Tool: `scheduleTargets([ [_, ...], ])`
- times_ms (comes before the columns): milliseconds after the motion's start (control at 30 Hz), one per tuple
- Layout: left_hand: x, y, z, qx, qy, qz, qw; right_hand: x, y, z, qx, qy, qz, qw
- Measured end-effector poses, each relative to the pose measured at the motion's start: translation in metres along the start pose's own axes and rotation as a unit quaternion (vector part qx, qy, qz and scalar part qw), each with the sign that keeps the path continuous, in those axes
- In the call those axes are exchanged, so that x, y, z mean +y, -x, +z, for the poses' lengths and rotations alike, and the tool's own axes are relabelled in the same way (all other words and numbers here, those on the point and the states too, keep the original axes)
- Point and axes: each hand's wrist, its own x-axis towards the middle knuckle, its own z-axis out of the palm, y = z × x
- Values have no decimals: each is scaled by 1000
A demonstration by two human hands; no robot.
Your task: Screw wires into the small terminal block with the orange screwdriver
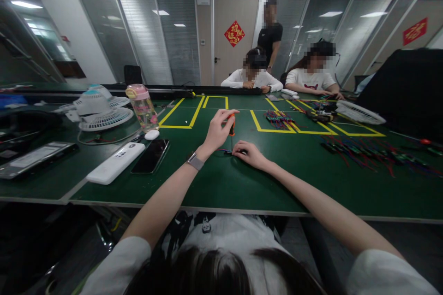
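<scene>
My left hand is closed round the orange and black handle of a screwdriver, which stands upright with its shaft pointing down. The shaft's lower end meets a small dark part with thin wires, lying on the green table. Low on the table, my right hand pinches at this part's right side, and its fingertips hide some of it.
Left of my hands are a black phone, a white power bank, a pink-lidded bottle and a white fan. Wired boards lie at the right. Two people sit across the table; another stands behind.
</scene>
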Motion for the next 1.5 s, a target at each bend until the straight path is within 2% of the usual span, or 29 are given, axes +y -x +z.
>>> scheduleTargets([
  [133,1,-1,-2,-31,74,-35,996,0,0,0,1,-5,5,1000],
  [267,-1,0,-3,32,7,-30,999,-1,0,0,6,-1,1,1000],
  [333,-3,1,-3,38,-5,-24,999,-2,0,0,6,3,-2,1000],
  [533,-5,-1,-2,-22,100,-54,993,0,-1,0,6,9,-20,1000],
  [733,-5,1,-3,36,21,-37,998,4,-1,1,11,-3,-23,1000],
  [900,-4,-2,-4,-32,113,-60,991,4,-1,1,10,3,-26,1000],
  [1100,-3,-2,-3,-3,106,-71,992,5,1,2,15,6,-33,999],
  [1233,-3,0,0,-28,150,-64,986,7,1,2,14,15,-41,999],
  [1300,-3,1,0,-22,120,-47,991,8,1,2,14,16,-43,999],
  [1433,-3,3,0,36,-5,-4,999,8,1,2,14,21,-39,999],
  [1500,-3,3,0,37,-27,4,999,7,1,2,14,26,-38,999],
])
